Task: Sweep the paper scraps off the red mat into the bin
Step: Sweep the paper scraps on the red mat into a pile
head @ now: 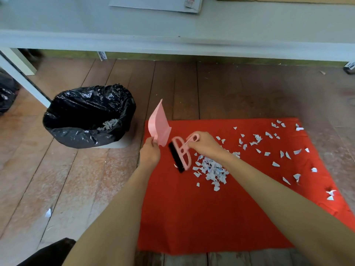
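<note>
Your forearms extend from 6 o'clock over the red mat. Your left grip pinches the pink dustpan, tilted up at the mat's 10 o'clock corner. Your right grip is clamped round the brush handle, bristles on the mat. Heap of paper scraps just at 3 o'clock of the brush, strays toward 2 o'clock. Black-lined bin at 9 o'clock of the dustpan, some scraps inside.

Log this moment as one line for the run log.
left hand: holds dustpan raised | right hand: holds brush beside scraps | scraps: heaped and scattered on mat, some in bin
</note>
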